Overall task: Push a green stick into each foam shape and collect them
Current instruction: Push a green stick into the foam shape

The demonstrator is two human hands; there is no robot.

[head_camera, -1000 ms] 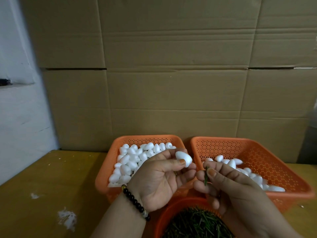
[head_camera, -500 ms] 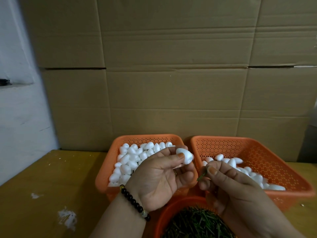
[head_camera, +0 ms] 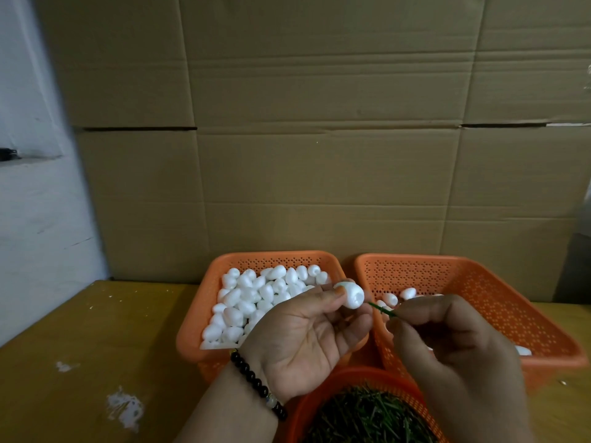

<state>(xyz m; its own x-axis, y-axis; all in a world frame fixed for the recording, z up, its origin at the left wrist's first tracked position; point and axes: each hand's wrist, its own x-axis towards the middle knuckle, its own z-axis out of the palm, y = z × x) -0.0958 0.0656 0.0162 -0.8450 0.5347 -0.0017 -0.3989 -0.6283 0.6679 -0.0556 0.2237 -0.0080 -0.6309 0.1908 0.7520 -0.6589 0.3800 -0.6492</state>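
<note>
A left hand (head_camera: 307, 340) pinches a white foam shape (head_camera: 351, 294) above two orange baskets (head_camera: 479, 282) on a desk (head_camera: 96, 346), while the right hand (head_camera: 454, 346), at its 3 o'clock, pinches a green stick (head_camera: 382, 310) whose tip points at the shape.

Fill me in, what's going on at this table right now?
A person is fitting sticks into foam shapes. The left hand pinches a white foam shape, and the right hand aims a green stick at its end; the tip is right at the foam, not visibly in. The left orange basket is piled with foam shapes, the right orange basket holds only a few, and a basket of green sticks sits nearest.
</note>
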